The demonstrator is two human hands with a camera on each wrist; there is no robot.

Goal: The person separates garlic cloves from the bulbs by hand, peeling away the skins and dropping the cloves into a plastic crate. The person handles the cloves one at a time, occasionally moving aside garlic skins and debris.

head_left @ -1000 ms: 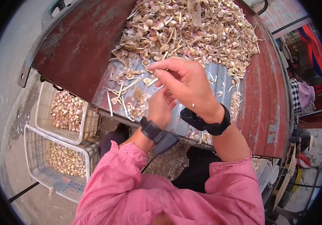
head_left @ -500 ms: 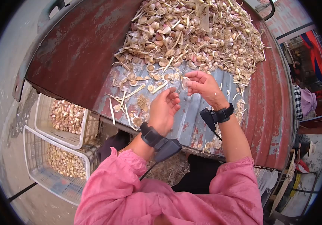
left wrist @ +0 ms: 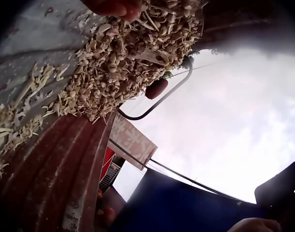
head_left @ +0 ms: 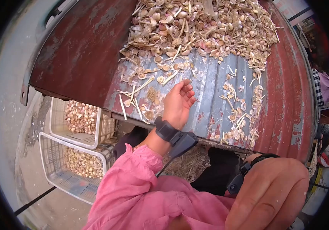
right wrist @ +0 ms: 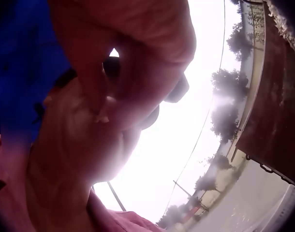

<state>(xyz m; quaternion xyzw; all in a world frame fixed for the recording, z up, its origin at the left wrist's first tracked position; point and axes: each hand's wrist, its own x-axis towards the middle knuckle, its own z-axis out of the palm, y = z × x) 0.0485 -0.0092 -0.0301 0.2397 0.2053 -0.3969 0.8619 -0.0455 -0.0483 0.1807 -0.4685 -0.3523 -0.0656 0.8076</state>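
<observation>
Above the grey metal sheet (head_left: 206, 96), my left hand (head_left: 178, 105) hangs with loosely curled fingers and holds nothing visible. Its fingertips show at the top edge of the left wrist view, in front of the garlic heap (left wrist: 118, 58). Large and close to the head camera, my right hand (head_left: 270, 193) is raised at the bottom right, away from the sheet. In the right wrist view the right hand (right wrist: 138, 58) has bent fingers and thumb with tips close together against bare skin; a small pale spot shows there, and whether it is a nail or a scrap is unclear.
The garlic heap (head_left: 210, 30) covers the sheet's far part. Dry stalks (head_left: 137, 94) and skins lie near the left hand. Two crates of cloves, an upper (head_left: 105, 132) and a lower (head_left: 105, 163), stand at the lower left. Red metal panels flank the sheet.
My right hand has left the space above the sheet, where it pinched a pale scrap, and come back and up close to the head camera. My left hand stays over the sheet.
</observation>
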